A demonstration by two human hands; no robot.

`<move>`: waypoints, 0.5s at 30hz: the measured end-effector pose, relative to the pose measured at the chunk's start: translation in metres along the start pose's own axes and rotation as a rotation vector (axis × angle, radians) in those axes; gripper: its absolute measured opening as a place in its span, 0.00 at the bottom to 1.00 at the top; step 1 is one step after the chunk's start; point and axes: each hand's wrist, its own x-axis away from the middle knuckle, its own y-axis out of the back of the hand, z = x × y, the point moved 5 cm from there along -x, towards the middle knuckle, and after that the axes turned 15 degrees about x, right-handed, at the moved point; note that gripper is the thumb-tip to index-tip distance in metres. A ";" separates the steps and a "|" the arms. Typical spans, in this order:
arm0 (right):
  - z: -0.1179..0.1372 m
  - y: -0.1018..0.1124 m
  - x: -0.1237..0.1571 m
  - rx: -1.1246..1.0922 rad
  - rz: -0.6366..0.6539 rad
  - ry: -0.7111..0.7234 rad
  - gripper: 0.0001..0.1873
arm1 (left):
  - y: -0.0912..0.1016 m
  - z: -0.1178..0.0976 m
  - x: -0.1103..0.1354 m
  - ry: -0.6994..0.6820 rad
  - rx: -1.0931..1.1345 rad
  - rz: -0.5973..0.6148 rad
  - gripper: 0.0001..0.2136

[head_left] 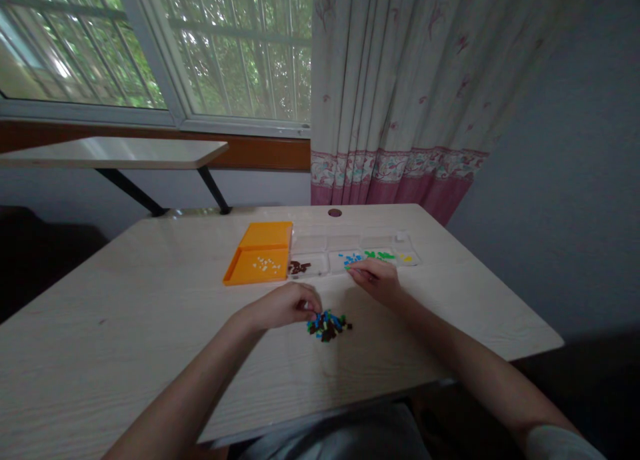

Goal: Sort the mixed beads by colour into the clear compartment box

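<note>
A small heap of mixed coloured pieces, blue, green and brown, lies on the pale wooden table. My left hand rests just left of the heap, its fingers curled and pinched at the heap's edge. My right hand reaches to the clear sorting tray, fingers closed over the compartment of blue pieces. What the fingers hold is too small to see. Green pieces, yellow pieces and brown pieces lie in other compartments.
An orange lid with several white bits on it lies left of the tray. A cable hole sits at the table's far edge. Behind are a second tabletop, a window and a pink-trimmed curtain.
</note>
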 end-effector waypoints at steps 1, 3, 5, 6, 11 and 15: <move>0.000 0.001 0.000 0.000 -0.010 0.005 0.10 | 0.000 0.001 0.000 0.005 -0.002 0.000 0.07; -0.001 0.002 -0.001 0.004 -0.018 0.004 0.10 | -0.001 0.004 0.000 0.018 -0.013 0.004 0.07; -0.001 0.002 0.000 0.003 -0.008 0.000 0.10 | -0.001 0.005 0.000 0.032 -0.029 0.007 0.07; -0.001 0.001 0.000 0.002 -0.006 0.000 0.10 | -0.001 0.006 0.000 0.036 -0.035 0.007 0.07; 0.000 0.001 -0.001 0.022 -0.022 0.003 0.10 | -0.002 0.005 0.000 0.041 -0.026 0.005 0.08; -0.019 0.003 -0.005 0.083 0.058 0.009 0.11 | -0.001 0.005 0.000 0.037 0.006 -0.022 0.09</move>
